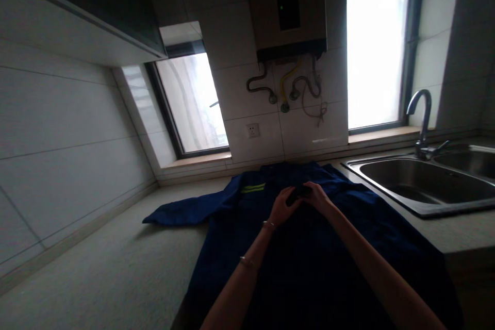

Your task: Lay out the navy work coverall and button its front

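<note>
A dark blue work jacket [228,252] lies spread over the countertop, its collar end toward the wall. One sleeve [181,211] stretches out to the left, and two yellow-green stripes [253,188] mark the chest. My left hand [283,207], with bands on the wrist and forearm, has its fingers closed on dark cloth at the upper front of the jacket. Right beside it, my right hand [317,197] pinches the same spot. Dim light hides the detail between the fingertips, so I cannot make out any button or other fastening there.
To the right, a double steel sink [421,210] with a curved faucet [425,113] is set into the countertop [116,268]. A water heater [288,5] with pipes hangs on the tiled wall above a socket [252,130]. An overhead cabinet [88,5] juts out at upper left.
</note>
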Available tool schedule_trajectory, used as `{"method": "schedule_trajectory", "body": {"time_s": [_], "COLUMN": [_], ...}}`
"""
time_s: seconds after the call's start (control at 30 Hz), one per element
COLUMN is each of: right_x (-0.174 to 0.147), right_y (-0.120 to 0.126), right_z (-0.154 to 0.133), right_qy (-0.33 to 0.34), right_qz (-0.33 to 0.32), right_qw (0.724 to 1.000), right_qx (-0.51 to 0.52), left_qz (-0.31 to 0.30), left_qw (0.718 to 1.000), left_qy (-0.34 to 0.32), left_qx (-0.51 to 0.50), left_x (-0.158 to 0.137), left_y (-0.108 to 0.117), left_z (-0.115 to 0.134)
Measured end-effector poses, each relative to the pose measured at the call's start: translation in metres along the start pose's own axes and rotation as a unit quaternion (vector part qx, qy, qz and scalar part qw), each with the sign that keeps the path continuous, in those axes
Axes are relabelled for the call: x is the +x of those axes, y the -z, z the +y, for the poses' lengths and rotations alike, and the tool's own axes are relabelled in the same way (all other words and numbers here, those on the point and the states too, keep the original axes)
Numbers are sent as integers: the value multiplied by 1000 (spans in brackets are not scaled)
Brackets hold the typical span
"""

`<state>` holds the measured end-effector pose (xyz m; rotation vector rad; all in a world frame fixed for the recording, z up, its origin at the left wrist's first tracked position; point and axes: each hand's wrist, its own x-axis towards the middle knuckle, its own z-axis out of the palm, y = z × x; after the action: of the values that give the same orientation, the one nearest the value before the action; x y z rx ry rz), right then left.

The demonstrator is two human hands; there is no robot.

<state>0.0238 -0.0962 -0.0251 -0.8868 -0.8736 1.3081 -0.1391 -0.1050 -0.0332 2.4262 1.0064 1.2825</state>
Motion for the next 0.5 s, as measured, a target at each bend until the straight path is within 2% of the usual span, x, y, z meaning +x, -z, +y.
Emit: {"method": "schedule_trajectory", "body": {"time_s": [0.07, 0.13, 0.23, 0.33, 0.5], "right_x": [1, -1, -10, -17, -18], "right_y": [1, -1, -6, -10, -12], "right_z": [4, 5, 3, 1, 7], "right_qy": [-1, 6, 19, 0, -24], "right_qz": [8, 8, -2, -13, -53], "right_qw": [1000, 1000, 1000, 999, 997], "right_qx": [4, -2, -25, -33, -44], "left_qz": [27, 50, 59, 51, 75], "left_qw": [997, 993, 996, 998, 997], "left_qy": [56, 82, 54, 25, 25], "left_qx": [-51, -64, -29, -1, -6], "left_x": [2, 4, 5, 3, 1], "left_y": [-8, -11, -12, -12, -14], "left_z": [-9, -16, -21, -21, -20]}}
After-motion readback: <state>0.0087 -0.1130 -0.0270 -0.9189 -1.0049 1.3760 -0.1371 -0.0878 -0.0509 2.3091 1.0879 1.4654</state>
